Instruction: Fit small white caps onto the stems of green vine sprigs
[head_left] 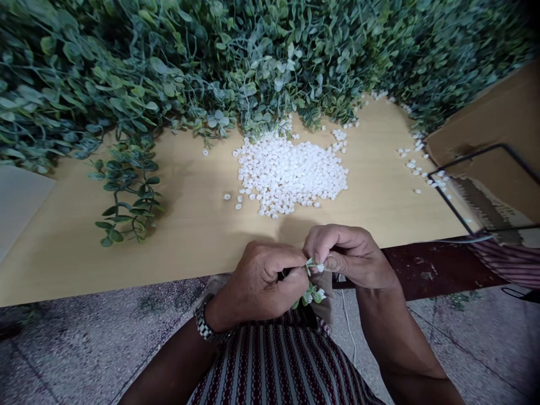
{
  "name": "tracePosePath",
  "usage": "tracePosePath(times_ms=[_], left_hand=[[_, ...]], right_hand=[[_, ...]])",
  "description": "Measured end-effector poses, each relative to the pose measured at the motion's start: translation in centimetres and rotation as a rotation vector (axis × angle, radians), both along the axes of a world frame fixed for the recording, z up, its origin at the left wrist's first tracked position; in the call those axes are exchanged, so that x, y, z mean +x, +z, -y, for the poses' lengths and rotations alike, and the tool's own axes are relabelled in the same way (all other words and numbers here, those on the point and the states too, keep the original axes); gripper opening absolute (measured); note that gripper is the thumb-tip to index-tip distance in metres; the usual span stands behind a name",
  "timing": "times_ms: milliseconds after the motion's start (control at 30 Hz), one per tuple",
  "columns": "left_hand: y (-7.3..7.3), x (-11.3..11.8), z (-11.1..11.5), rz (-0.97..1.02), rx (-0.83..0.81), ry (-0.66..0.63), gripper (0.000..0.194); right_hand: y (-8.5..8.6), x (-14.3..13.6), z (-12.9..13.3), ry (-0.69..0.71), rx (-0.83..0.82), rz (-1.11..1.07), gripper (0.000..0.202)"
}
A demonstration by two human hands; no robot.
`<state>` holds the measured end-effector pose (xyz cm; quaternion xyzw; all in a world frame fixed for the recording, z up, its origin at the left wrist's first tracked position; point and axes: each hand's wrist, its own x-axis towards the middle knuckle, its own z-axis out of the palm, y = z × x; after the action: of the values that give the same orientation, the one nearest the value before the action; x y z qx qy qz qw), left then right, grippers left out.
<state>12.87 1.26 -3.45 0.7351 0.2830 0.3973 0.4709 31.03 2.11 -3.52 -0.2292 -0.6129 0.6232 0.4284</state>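
Just off the table's front edge, my left hand (270, 278) is closed around a small green artificial sprig (312, 295) with white bits at its tips. Most of its stem is hidden by my fingers. My right hand (352, 256) pinches a small white bead-like piece (320, 268) at the end of one stem, close to the left fingertips. Beyond both hands lies a heap of small white pieces (291, 174) on the table (198, 225).
Piled artificial greenery (236, 62) lines the back of the table. Several leafy sprigs (130, 197) lie at left, near a pale sheet (21, 197). At right stand a torn cardboard box (498, 124) and a black wire frame (451, 205), with loose white pieces nearby.
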Motion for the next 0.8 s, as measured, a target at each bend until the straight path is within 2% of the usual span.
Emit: tracePosePath(times_ms=[500, 800], left_hand=[[0.3, 0.2, -0.02, -0.102, 0.092, -0.008, 0.03], [0.24, 0.17, -0.09, -0.121, 0.137, -0.019, 0.029]], right_hand=[[0.2, 0.64, 0.29, 0.012, 0.044, 0.126, 0.003], [-0.06, 0.58, 0.56, -0.042, 0.092, 0.146, 0.003]])
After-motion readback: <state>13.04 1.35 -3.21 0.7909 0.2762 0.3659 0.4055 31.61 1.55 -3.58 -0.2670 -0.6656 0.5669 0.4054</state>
